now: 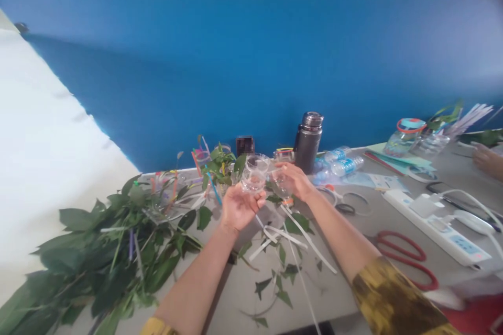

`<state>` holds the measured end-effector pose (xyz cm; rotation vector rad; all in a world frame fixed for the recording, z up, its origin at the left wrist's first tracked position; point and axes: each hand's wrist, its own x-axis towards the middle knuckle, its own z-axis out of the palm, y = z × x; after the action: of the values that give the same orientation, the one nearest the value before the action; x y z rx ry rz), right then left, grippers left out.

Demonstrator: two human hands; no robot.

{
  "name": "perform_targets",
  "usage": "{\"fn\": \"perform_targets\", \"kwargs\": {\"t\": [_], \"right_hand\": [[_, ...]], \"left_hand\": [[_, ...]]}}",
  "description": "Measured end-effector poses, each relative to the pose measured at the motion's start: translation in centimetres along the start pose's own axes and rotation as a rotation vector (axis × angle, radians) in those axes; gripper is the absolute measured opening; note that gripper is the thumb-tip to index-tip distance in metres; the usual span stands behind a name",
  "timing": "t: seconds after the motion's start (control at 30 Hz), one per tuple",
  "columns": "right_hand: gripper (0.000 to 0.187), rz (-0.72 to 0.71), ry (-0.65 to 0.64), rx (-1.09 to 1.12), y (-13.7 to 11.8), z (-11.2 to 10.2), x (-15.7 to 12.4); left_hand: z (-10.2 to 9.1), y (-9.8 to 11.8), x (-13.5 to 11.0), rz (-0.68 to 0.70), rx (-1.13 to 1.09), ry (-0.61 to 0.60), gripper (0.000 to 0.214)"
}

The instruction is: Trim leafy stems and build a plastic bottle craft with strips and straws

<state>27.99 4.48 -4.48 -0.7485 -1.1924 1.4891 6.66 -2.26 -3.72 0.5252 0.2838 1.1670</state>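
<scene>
My left hand [242, 205] is closed around a clear plastic cup [254, 171], palm up and fingers curled at its base. My right hand [295, 180] is just to the right, its fingers round another clear plastic cup [280, 184], which is partly hidden and blurred. Below the hands, white strips [302, 230] lie crossed on the grey table [314, 309] among loose green leaves [281, 282]. Behind my left hand stands a cup holding leafy sprigs [220, 163].
A heap of leafy branches [106, 251] covers the left side. A dark thermos [309, 141] stands by the blue wall, beside plastic bottles [343, 163]. To the right are red-handled scissors [408, 256], a power strip [436, 230], a lidded jar [406, 138] and another person's hand [487, 159].
</scene>
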Motion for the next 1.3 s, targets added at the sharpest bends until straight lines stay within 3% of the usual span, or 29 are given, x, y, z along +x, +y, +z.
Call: {"fn": "perform_targets", "kwargs": {"t": [0.2, 0.3, 0.43, 0.6, 0.77, 0.83, 0.97, 1.07, 1.2, 1.3], "right_hand": [[0.044, 0.331, -0.184, 0.072, 0.4, -0.4, -0.1], [0.042, 0.403, -0.242, 0.027, 0.8, 0.0, -0.2], [0.05, 0.376, -0.268, -0.056, 0.1, 0.2, -0.4], [0.046, 0.075, -0.191, -0.376, -2.6, -1.6, -0.6], [0.083, -0.111, -0.364, -0.495, -4.1, -2.5, -0.9], [0.086, -0.15, -0.386, -0.489, -4.0, -2.0, -1.0], [0.067, -0.11, -0.354, -0.358, -3.7, -1.5, -1.1], [0.051, -0.051, -0.308, -0.367, -4.8, -3.0, -1.5], [0.049, 0.085, -0.281, -0.369, -6.6, -5.9, -2.4], [0.049, 0.234, -0.329, -0.498, -6.5, -7.0, -2.9]], "left_hand": [[0.4, -0.5, 0.0, 0.021, 0.078, 0.016, 0.03], [0.4, -0.7, -0.1, -0.018, 0.15, 0.03, 0.03], [0.2, -0.6, 0.1, -0.04, 0.119, 0.073, 0.027], [0.1, -0.5, 0.3, -0.019, -0.005, 0.146, 0.025], [0.9, -0.8, 0.2, -0.012, -0.095, 0.179, 0.025], [1.2, -0.8, 0.1, -0.012, -0.112, 0.188, 0.027], [1.3, -0.8, 0.0, -0.02, -0.081, 0.172, 0.027], [1.3, -0.8, -0.1, -0.038, -0.022, 0.121, 0.027], [1.2, -1.0, 0.0, -0.051, 0.056, 0.078, 0.029], [0.9, -0.9, 0.2, -0.032, 0.072, 0.105, 0.026]]}}
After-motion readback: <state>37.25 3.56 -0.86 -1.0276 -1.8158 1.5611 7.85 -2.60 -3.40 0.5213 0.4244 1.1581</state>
